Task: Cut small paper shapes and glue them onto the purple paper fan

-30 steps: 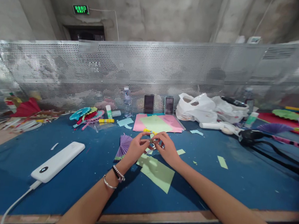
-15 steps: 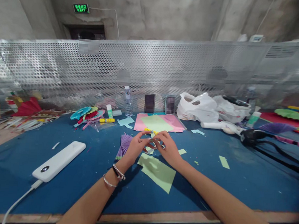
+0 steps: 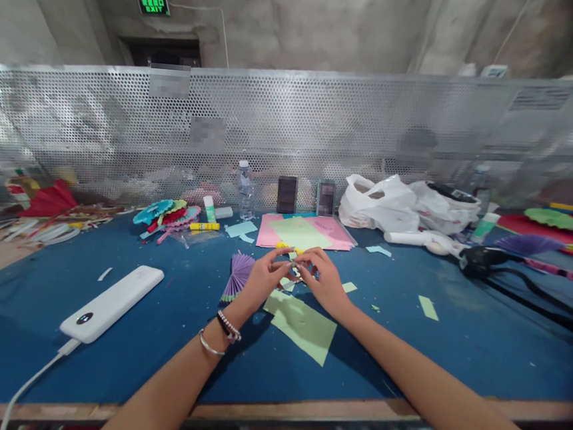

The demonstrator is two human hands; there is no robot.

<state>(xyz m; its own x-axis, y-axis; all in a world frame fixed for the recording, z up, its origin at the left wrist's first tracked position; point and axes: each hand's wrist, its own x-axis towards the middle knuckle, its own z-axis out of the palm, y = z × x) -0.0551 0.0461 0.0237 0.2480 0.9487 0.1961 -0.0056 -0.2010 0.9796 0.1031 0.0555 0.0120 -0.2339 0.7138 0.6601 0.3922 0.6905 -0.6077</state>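
Observation:
My left hand [image 3: 263, 280] and my right hand [image 3: 325, 282] meet above the middle of the blue table. Their fingers are closed in pinches, tip to tip, on something too small to make out. Just below the hands lie light green paper sheets [image 3: 307, 328], with the hands' shadow across them. A purple pleated paper fan [image 3: 238, 278] with a green edge is left of my left hand. Behind the fingertips lies a yellow tube [image 3: 288, 248]. Something pale beneath the fingers is mostly hidden.
A white power bank [image 3: 112, 303] with a cable lies at the left. Stacked pink and green paper [image 3: 335, 235], a water bottle [image 3: 245, 194] and two phones [image 3: 287, 195] stand further back. White plastic bags [image 3: 380, 202] and black straps [image 3: 525, 293] are at the right. A perforated metal screen [image 3: 294, 122] borders the table.
The fingers have shifted slightly, and both hands stay pinched together in the same place. The whole view has tilted a little. Nothing on the table has visibly moved.

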